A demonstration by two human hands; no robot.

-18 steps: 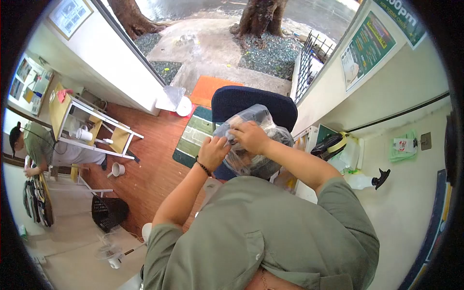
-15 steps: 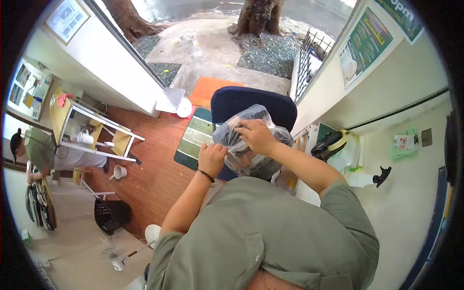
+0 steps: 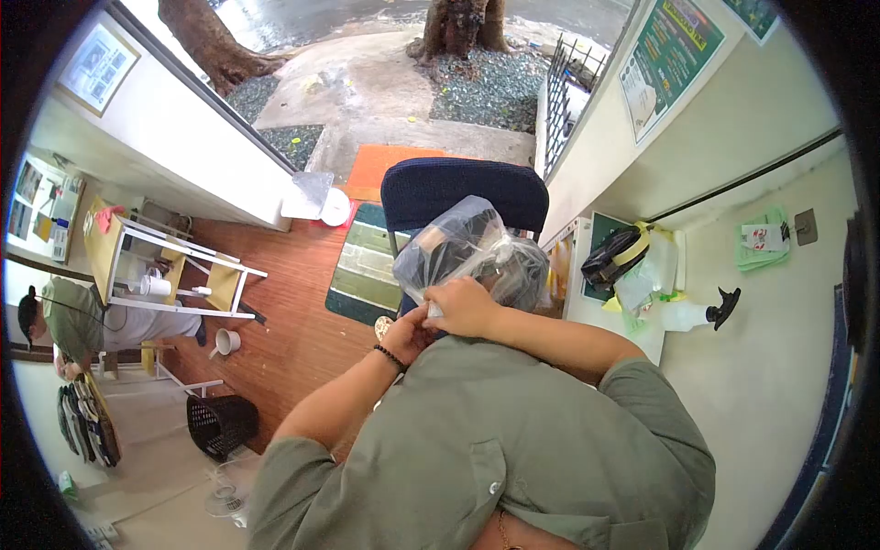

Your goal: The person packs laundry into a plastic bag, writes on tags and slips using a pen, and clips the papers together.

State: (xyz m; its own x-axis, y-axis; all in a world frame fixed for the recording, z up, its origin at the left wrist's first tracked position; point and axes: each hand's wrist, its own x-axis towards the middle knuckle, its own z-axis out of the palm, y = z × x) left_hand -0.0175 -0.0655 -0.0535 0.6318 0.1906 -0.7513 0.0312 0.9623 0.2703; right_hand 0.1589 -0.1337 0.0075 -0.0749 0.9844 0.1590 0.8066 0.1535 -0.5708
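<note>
A clear plastic bag (image 3: 449, 240) with dark items inside lies on a dark blue chair (image 3: 466, 188) in front of me. My right hand (image 3: 461, 307) is closed on the near end of the bag, its fingers pinching the gathered plastic close to my shirt. Beside it, my left hand (image 3: 406, 335) is closed at the same end, touching my right hand; its fingertips are partly hidden. A second bundle in clear plastic (image 3: 515, 273) rests against the right side of the bag.
A striped green mat (image 3: 367, 266) and an orange mat (image 3: 385, 163) lie on the wooden floor. A co-worker (image 3: 78, 307) stands at far left by a white-framed shelf (image 3: 174, 266). At right are a spray bottle (image 3: 692, 316) and a black-and-yellow item (image 3: 616, 258).
Both hands have come down toward my body and together, drawing the bag's end with them. The view has shifted slightly, and more of the bag now shows.
</note>
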